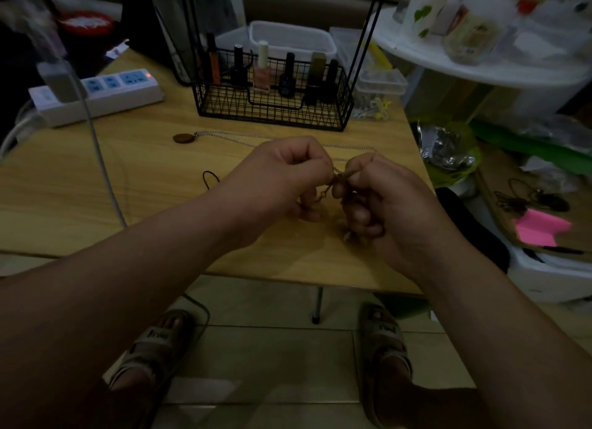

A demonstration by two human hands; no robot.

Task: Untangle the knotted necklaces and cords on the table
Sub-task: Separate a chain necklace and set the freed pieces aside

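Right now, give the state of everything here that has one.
left hand, pinching the gold chain
right hand, pinching the same chain
gold chain, bunched, held between both hands
silver necklace, lying flat on the table
black cord, lying on the table
power strip, indicator lit

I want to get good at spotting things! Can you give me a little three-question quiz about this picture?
1. True or false: the left hand and the right hand both pinch the chain.
2. Where is the brown pendant? A) in a hand B) on the table, left of the hands C) on the floor
3. Fill in: the bottles stand in a black wire ___.
Key: 1 true; 2 B; 3 basket.
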